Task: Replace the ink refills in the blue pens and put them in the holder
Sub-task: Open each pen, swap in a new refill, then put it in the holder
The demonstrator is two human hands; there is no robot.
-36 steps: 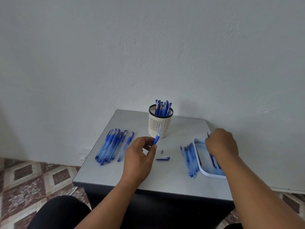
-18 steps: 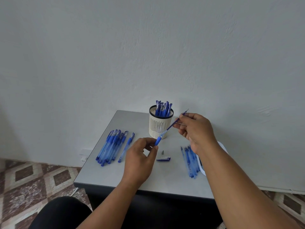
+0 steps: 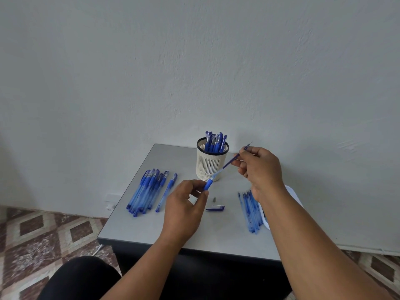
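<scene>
Head view: two hands working one pen barrel and a refill over the table (image 3: 134, 226).

Off to the left of the left hand, a bundle of capped blue pens (image 3: 146, 191) lies flat, one more pen just beside it. Left hand (image 3: 184, 211) pinches the blue pen barrel (image 3: 208, 184) between thumb and fingertips, its open end tilted up and away. Behind that hand stands the white holder (image 3: 211, 163), pens upright inside. Between the hands, a small metal tip (image 3: 214, 199) and a blue cap (image 3: 216, 207) rest on the table. Right hand (image 3: 259, 169) pinches the thin refill (image 3: 228, 164), its lower end at the barrel's mouth. Under the right wrist lie loose refills (image 3: 249, 211), touching a white tray (image 3: 296, 198).
</scene>
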